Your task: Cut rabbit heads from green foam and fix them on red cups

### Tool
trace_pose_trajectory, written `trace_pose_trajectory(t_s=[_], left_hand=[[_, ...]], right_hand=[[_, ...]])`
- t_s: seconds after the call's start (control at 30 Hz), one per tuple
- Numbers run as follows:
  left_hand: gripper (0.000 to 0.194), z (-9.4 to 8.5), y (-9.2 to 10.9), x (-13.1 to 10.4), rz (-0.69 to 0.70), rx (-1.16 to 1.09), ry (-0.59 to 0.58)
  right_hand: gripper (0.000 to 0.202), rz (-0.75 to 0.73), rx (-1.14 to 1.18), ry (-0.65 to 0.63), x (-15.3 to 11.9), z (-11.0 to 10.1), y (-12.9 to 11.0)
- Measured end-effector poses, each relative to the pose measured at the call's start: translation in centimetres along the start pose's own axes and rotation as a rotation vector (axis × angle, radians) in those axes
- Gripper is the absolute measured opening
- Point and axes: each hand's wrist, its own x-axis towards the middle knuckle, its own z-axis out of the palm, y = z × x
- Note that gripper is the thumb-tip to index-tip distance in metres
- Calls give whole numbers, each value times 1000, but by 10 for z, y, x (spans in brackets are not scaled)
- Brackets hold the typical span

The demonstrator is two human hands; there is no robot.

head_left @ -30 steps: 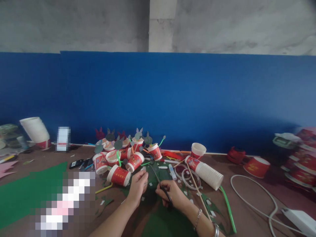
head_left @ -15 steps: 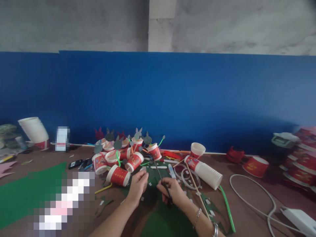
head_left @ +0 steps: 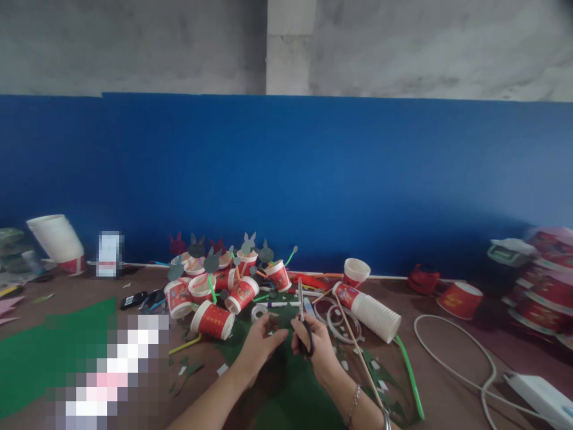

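My right hand [head_left: 319, 346] is closed round the black handles of a pair of scissors [head_left: 301, 298], whose blades point up and away from me. Just to its left, my left hand [head_left: 262, 346] has its thumb stretched toward the scissors and its fingers apart from it; I make out nothing held there. Dark green paper [head_left: 290, 388] lies under both hands. Beyond the left hand are a roll of clear tape [head_left: 258, 312] and a white marker [head_left: 277, 304]. A glue tube [head_left: 308, 306] lies behind the right hand.
Red paper cups [head_left: 212, 321] with straws and paper animal heads crowd the left of centre. A stack of cups [head_left: 373, 313], a wooden stick [head_left: 358, 346] and a green straw [head_left: 409, 376] lie right. A white cable [head_left: 447, 319] loops farther right; a blue wall panel [head_left: 286, 179] stands behind.
My right hand has turned the scissors so the blades point more upright. My left thumb and fingers, pinched together before, have come apart. The tape roll shows more clearly now.
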Motion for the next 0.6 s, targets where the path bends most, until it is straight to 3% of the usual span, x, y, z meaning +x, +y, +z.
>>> trace_pose_trajectory(t_s=[0.13,0.27,0.43,0.6], left_hand=[[40,3,1,-2,-46,2,150],[42,1,2,-2,-3,-73,238],[41,1,3,-3,-8,-103,244],[40,6,2,-5,-48,-191,200]], right_hand=[[35,-16,-1,-106,-2,4,3],[37,-45,-65,-239,-4,8,7],[42,-35,-131,-329,-7,12,9],[45,-45,-135,-328,-8,13,8]])
